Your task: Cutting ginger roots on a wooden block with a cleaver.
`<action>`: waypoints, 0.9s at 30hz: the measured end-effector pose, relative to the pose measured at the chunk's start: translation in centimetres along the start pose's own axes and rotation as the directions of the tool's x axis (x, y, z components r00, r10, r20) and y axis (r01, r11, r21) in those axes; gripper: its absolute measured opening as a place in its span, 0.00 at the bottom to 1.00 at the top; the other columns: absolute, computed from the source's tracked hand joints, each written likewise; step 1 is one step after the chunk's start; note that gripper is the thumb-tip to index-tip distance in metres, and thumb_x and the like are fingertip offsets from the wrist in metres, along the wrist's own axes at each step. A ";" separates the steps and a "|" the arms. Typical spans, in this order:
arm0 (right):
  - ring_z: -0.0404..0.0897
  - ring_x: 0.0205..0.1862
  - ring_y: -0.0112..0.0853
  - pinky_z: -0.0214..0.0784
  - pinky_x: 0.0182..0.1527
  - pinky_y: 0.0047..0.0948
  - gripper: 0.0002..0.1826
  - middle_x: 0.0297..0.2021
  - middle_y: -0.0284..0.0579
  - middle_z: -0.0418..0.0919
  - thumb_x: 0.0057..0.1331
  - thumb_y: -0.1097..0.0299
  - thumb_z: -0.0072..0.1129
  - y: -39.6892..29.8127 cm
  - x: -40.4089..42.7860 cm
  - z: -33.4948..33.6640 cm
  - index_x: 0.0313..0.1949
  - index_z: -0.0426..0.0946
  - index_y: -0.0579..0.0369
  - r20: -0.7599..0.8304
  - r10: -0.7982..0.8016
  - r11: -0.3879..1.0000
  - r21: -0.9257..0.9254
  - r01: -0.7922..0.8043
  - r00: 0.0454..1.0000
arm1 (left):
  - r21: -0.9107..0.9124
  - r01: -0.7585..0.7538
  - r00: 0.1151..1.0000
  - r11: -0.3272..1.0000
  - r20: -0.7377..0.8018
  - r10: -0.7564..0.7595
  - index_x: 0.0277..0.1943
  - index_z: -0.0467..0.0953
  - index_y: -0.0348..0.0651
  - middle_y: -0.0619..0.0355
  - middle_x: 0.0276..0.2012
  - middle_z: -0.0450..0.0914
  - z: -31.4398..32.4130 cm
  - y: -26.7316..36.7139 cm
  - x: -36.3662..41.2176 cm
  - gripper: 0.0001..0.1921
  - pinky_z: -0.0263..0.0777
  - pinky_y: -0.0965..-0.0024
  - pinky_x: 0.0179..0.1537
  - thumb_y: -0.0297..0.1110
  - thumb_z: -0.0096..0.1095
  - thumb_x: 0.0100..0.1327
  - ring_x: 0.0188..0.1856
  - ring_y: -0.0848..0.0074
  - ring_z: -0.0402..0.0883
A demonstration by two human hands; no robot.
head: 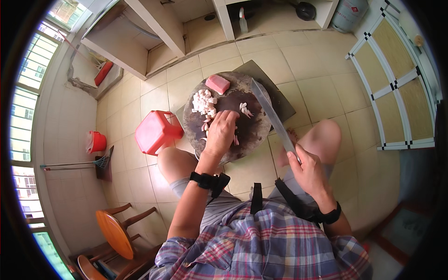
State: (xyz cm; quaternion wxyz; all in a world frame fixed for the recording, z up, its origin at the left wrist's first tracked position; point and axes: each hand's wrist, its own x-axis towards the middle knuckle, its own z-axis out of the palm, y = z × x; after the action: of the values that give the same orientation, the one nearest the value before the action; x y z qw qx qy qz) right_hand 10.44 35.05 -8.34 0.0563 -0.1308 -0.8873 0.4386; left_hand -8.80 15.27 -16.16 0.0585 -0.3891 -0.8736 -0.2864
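In my right hand is the handle of a long-bladed knife, its blade over the right edge of a round chopping block. My left hand is over the middle of the block with bent fingers; whether it grips anything under them cannot be seen. Pale pink-white pieces, apparently garlic or shallot, lie just right of those fingers, and more pieces lie to their left. A heap of diced white pieces, perhaps fat, sits at the block's left side. Behind it rests a pink block of meat.
Under the chopping block is a dark square slab on the tiled floor. A red plastic stool stands close at left. Farther left are a red bucket and a dustpan; wooden stools stand at lower left.
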 end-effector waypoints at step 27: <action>0.65 0.12 0.18 0.62 0.13 0.21 0.06 0.23 0.34 0.69 0.76 0.65 0.50 1.9 0.2 -1.4 0.42 0.69 0.52 0.372 0.312 0.537 0.690 -0.486 0.874 | -0.884 0.339 0.694 -0.322 0.466 -0.548 0.54 0.74 0.34 0.50 0.50 0.82 1.3 1.1 4.2 0.15 0.78 0.65 0.54 0.36 0.47 0.77 0.52 0.66 0.82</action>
State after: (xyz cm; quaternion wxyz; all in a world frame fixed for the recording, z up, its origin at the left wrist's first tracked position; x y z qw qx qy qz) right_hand 10.92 37.28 -8.94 -0.0869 -0.2485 -0.5627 0.7836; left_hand -10.73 19.23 -15.35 -0.2914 0.0898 -0.4446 -0.8422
